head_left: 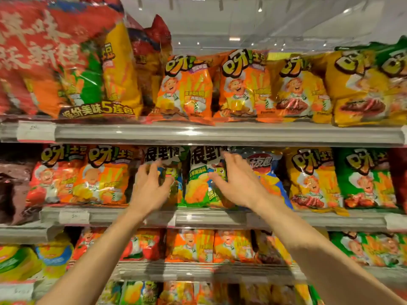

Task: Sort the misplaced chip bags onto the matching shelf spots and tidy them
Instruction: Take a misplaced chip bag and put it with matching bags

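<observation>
Shelves: 4 rows of chip bags face the camera; both arms reach to the middle shelf (220, 217), whose front rail carries a white price tag (73, 217) near its left end.
Left hand (152, 187): fingers spread and curled, resting on the front of the left green bag (170, 172), which stands upright at the centre of the middle shelf; no pinch is visible.
Right hand (233, 183): fingers splayed, palm laid against the right edge of the right green bag (201, 183), with the thumb across its front; whether it grips the bag I cannot tell.
Green bags: the 2 stand side by side, touching, both upright with bottoms at the front rail.
Blue bag (267, 170): just right of the right green bag, partly hidden behind the right hand and wrist.
Left neighbours: 2 orange bags (103, 177) stand upright left of the left hand.
Right neighbours: a yellow bag (312, 179), then a dark green bag (365, 179), toward the shelf's right end.
Top shelf (209, 134): a large red multipack (55, 58) leans at its left end; orange and yellow bags fill the rest.
Lower shelf (198, 270): orange bags in a row, blurred.
</observation>
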Demonstrator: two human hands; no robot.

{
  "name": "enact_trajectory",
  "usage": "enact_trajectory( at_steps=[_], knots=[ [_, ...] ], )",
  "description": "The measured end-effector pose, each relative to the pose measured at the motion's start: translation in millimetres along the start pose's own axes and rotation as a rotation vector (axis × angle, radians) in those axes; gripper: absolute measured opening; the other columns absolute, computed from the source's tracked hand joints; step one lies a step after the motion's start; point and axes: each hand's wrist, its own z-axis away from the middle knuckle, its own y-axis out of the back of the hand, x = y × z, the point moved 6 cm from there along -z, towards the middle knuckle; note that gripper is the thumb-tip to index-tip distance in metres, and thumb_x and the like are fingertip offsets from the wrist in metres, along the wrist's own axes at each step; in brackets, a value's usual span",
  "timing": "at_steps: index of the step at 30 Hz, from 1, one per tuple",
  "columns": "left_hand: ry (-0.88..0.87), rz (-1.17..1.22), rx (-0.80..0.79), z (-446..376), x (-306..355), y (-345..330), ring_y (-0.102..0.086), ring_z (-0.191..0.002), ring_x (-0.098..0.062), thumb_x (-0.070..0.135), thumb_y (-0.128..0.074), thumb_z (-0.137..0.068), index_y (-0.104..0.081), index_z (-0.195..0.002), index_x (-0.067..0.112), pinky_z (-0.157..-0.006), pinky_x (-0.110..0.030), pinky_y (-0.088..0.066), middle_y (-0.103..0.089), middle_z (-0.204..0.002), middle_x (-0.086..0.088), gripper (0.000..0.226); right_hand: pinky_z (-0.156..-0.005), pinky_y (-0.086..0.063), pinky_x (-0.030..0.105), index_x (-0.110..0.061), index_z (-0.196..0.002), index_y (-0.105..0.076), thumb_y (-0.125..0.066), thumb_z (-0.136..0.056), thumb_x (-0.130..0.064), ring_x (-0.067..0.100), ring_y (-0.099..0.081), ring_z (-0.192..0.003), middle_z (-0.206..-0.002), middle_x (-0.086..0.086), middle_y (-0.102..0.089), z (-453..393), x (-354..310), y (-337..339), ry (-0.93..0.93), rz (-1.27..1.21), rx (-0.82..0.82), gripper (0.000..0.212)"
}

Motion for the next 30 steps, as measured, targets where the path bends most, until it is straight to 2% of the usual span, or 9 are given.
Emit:
enact_trajectory(
  at_steps=[8, 11, 13, 14, 17, 20, 22, 26, 30],
  knots=[
    [0.211, 0.159, -0.1, -27, -41, -5, -0.036, -0.142, -0.036, 0.048, -0.048, -0.1, -0.026, -0.154, 0.026, -0.118, -0.046, -0.032, -0.027, -0.157, -0.021, 0.062, -0.116, -0.034, 0.041, -0.016, -0.157, -0.027, -0.054, -0.101, -0.04, 0.033, -0.036, -0.142, -0.154, 0.016, -0.037, -39, -74, -55, 0.165, -0.037, -0.143, 0.066],
    [0.223, 0.244, -0.104, -32, -48, -5, -0.058, -0.113, -0.02, 0.044, -0.045, -0.103, -0.025, -0.153, 0.025, -0.093, -0.029, -0.051, -0.047, -0.143, -0.008, 0.058, -0.116, -0.036, 0.041, -0.014, -0.157, -0.025, -0.056, -0.1, -0.035, 0.035, -0.04, -0.142, -0.155, 0.017, -0.036, -55, -83, -82, 0.054, -0.175, -0.239, 0.068],
    [0.213, 0.27, -0.126, -31, -46, -5, -0.057, -0.085, 0.0, 0.038, -0.044, -0.105, -0.022, -0.155, 0.022, -0.064, -0.011, -0.045, -0.056, -0.122, 0.0, 0.057, -0.116, -0.037, 0.041, -0.013, -0.158, -0.023, -0.056, -0.1, -0.032, 0.035, -0.041, -0.142, -0.155, 0.018, -0.036, -62, -84, -96, -0.037, -0.232, -0.28, 0.069],
    [0.198, 0.275, -0.127, -32, -46, -5, -0.057, -0.08, 0.001, 0.038, -0.044, -0.106, -0.022, -0.155, 0.022, -0.061, -0.011, -0.042, -0.059, -0.117, 0.0, 0.057, -0.115, -0.037, 0.041, -0.013, -0.158, -0.021, -0.056, -0.1, -0.031, 0.036, -0.041, -0.142, -0.156, 0.018, -0.036, -64, -84, -101, -0.069, -0.249, -0.286, 0.07],
    [0.167, 0.298, -0.122, -31, -46, -2, -0.056, -0.092, -0.009, 0.036, -0.043, -0.106, -0.022, -0.155, 0.023, -0.067, -0.016, -0.041, -0.059, -0.121, 0.002, 0.054, -0.115, -0.038, 0.041, -0.013, -0.159, -0.016, -0.056, -0.1, -0.029, 0.038, -0.04, -0.142, -0.158, 0.019, -0.033, -69, -87, -111, -0.132, -0.291, -0.281, 0.073],
    [0.151, 0.329, -0.087, -30, -47, 0, -0.058, -0.118, -0.02, 0.033, -0.044, -0.106, -0.024, -0.156, 0.022, -0.095, -0.026, -0.046, -0.055, -0.143, -0.005, 0.055, -0.113, -0.039, 0.041, -0.014, -0.158, -0.018, -0.058, -0.1, -0.024, 0.038, -0.042, -0.141, -0.157, 0.018, -0.033, -70, -92, -114, -0.158, -0.33, -0.257, 0.072],
    [0.142, 0.335, -0.064, -28, -45, 3, -0.05, -0.132, -0.021, 0.031, -0.045, -0.106, -0.025, -0.157, 0.019, -0.1, -0.023, -0.038, -0.048, -0.15, -0.006, 0.056, -0.113, -0.04, 0.04, -0.016, -0.158, -0.021, -0.059, -0.099, -0.021, 0.036, -0.044, -0.14, -0.156, 0.017, -0.034, -70, -94, -112, -0.159, -0.369, -0.213, 0.071],
    [0.088, 0.36, -0.012, -30, -37, 9, -0.052, -0.115, -0.009, 0.032, -0.047, -0.105, -0.029, -0.155, 0.021, -0.088, -0.019, -0.037, -0.053, -0.145, -0.005, 0.055, -0.112, -0.04, 0.037, -0.021, -0.158, -0.025, -0.059, -0.099, -0.02, 0.032, -0.046, -0.138, -0.154, 0.015, -0.037, -69, -92, -104, -0.16, -0.437, -0.113, 0.069],
    [0.067, 0.382, 0.006, -37, -33, 13, -0.056, -0.113, -0.012, 0.034, -0.047, -0.105, -0.032, -0.154, 0.024, -0.09, -0.023, -0.043, -0.058, -0.139, -0.007, 0.053, -0.116, -0.036, 0.037, -0.023, -0.157, -0.027, -0.059, -0.099, -0.024, 0.032, -0.041, -0.141, -0.155, 0.013, -0.036, -67, -90, -91, -0.165, -0.49, -0.037, 0.067]
  ],
)
